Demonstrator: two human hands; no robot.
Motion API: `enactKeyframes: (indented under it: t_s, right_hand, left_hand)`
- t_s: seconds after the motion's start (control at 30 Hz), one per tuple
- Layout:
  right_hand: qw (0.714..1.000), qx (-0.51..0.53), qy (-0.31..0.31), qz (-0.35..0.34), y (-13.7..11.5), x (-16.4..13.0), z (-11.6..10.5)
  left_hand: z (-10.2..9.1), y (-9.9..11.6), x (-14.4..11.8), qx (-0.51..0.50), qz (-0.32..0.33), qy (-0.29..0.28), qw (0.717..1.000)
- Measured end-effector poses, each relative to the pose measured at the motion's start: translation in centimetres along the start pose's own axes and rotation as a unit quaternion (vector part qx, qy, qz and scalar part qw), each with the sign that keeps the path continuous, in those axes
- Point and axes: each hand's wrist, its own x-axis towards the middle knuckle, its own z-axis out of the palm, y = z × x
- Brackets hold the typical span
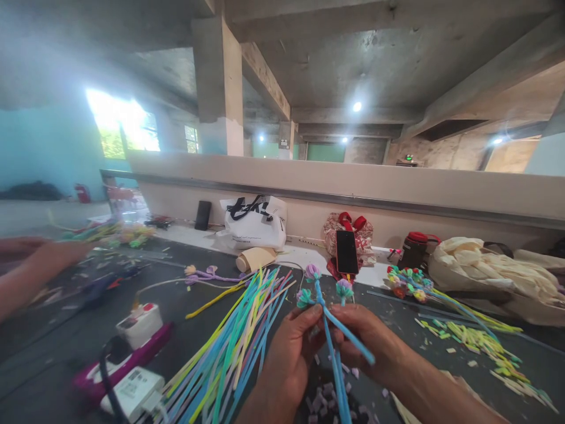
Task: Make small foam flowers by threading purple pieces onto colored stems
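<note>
My left hand [289, 353] and my right hand [368, 341] meet over the dark table [57, 347] and pinch a small bunch of pipe-cleaner flower stems [329, 330]. A blue stem runs down between my hands, and another blue end sticks out to the right. Three little curled flower heads, purple [312, 271], teal [303, 298] and pink-green [344, 288], stand above my fingers. A fan of loose coloured pipe cleaners [233, 341] lies just left of my left hand.
Another person's arm [30, 271] reaches in at far left. A white power strip [139, 324] and charger [132, 391] lie front left. A phone [346, 251], bags [256, 221], a dark flask [412, 250] and a cloth [481, 268] line the back ledge. Finished flowers [408, 281] and clippings [481, 344] lie right.
</note>
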Motion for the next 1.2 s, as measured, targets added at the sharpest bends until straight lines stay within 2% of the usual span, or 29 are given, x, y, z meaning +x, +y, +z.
enactKeyframes:
  t_s: [0.1, 0.3, 0.43, 0.53, 0.63, 0.7, 0.8, 0.83, 0.87, 0.9, 1.0, 1.03, 1.1, 1.2]
  right_hand:
    - [1.000, 0.010, -0.013, -0.013, 0.3, 0.0, 0.0]
    - [1.000, 0.017, 0.004, -0.013, 0.5, 0.0, -0.1]
    - [0.999, -0.030, 0.031, -0.008, -0.1, -0.3, 0.3]
    - [0.991, -0.111, 0.072, -0.037, -0.8, -0.6, 0.9]
    - [0.955, -0.247, 0.136, -0.098, -1.2, -0.7, 1.4]
    - [0.911, -0.346, 0.184, -0.130, -1.2, -0.6, 1.6]
    - [0.827, -0.474, 0.260, -0.156, -1.0, -0.3, 1.4]
    - [0.808, -0.494, 0.276, -0.166, -0.9, -0.3, 1.3]
    - [0.807, -0.496, 0.271, -0.172, -0.9, -0.3, 1.1]
    - [0.825, -0.476, 0.251, -0.175, -0.9, -0.3, 1.0]
    - [0.925, -0.323, 0.146, -0.139, -1.1, -0.6, 0.4]
    - [0.949, -0.269, 0.117, -0.119, -1.1, -0.7, 0.3]
    - [0.976, -0.186, 0.082, -0.082, -1.1, -0.9, 0.0]
    - [0.991, -0.121, 0.035, -0.039, -0.7, -0.9, -0.2]
  left_hand:
    - [0.3, 0.1, -0.2, 0.003, 0.005, -0.013, 1.000]
    - [0.6, 0.1, -0.4, 0.028, 0.001, -0.038, 0.999]
    - [0.4, 0.3, -0.4, -0.003, -0.001, -0.033, 0.999]
    - [0.3, 0.4, -0.4, 0.005, 0.008, -0.043, 0.999]
    - [0.3, 0.4, -0.3, 0.036, 0.016, -0.042, 0.998]
    - [0.3, 0.3, -0.2, 0.054, 0.022, -0.025, 0.998]
    - [0.3, 0.1, -0.1, 0.069, 0.040, 0.001, 0.997]
    - [0.3, 0.0, -0.1, 0.067, 0.041, 0.003, 0.997]
    - [0.3, 0.0, -0.1, 0.059, 0.033, 0.000, 0.998]
    - [0.4, 0.1, -0.1, 0.047, 0.022, -0.007, 0.999]
    - [0.5, 0.4, -0.2, -0.008, -0.010, -0.041, 0.999]
    - [0.5, 0.5, -0.3, -0.022, -0.018, -0.053, 0.998]
    - [0.5, 0.6, -0.3, -0.036, -0.031, -0.064, 0.997]
    - [0.3, 0.4, -0.3, -0.043, -0.038, -0.051, 0.997]
